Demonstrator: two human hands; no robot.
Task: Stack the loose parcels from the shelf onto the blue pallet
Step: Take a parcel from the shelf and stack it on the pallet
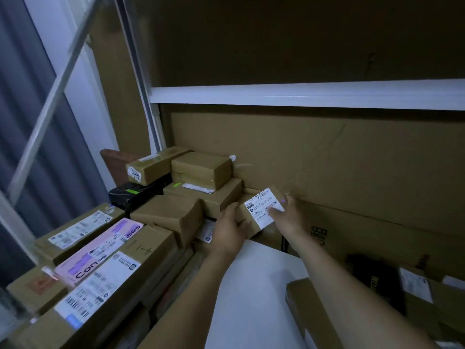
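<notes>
Both hands are on one small parcel (261, 210), a brown box with a white printed label on its top face. The left hand (230, 226) grips its near left corner, thumb up along the side and fingers curled under the lower edge. The right hand (286, 214) holds the right end, its fingers bent over the label. The parcel is tilted, and I cannot tell whether it rests on something or is carried clear.

It sits at the back of the shelf (254, 280), whose white board shows under the two forearms. It is just in front of a large flat carton (339, 157) that stands against the back, and just right of a heap of other parcels.

In that heap a brown box (202, 170) lies on top of a wider one (221, 195). To its left is a box with a round hand-marked sticker (148, 170), and below that a black box with a green tag (133, 193). Nearer the camera on the left lie long boxes side by side, one with a pink label (100, 250) and one with a white barcode label (100, 290). At the lower right a long brown box (308, 311) lies on the shelf, with a black box (372, 280) behind it. A white shelf rail (302, 96) runs across above.
</notes>
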